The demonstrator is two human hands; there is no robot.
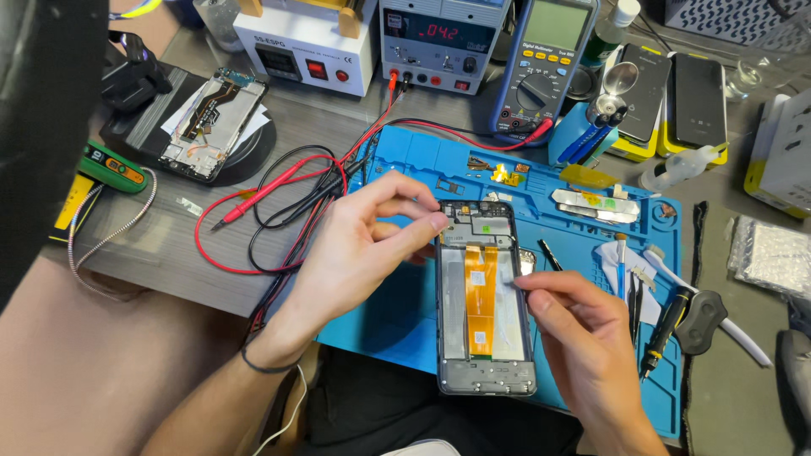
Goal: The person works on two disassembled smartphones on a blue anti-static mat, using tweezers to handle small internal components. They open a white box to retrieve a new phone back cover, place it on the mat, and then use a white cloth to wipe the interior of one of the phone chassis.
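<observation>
An opened phone (485,304) lies back-up on a blue work mat (405,160), its dark frame showing an orange flex cable (481,295) down the middle. My left hand (363,245) rests at the phone's upper left edge, thumb and fingertips pinched together on the frame's corner. My right hand (583,329) sits at the phone's right side, with fingers pinched on a thin tool or small part that I cannot make out, its tip touching the frame's inside.
Red and black probe leads (279,194) curl left of the mat. A multimeter (541,67), power supply (439,42) and white heating unit (304,46) stand behind. Another opened phone (211,122) lies far left. Screwdrivers, a brush (621,266) and phones (697,101) are at right.
</observation>
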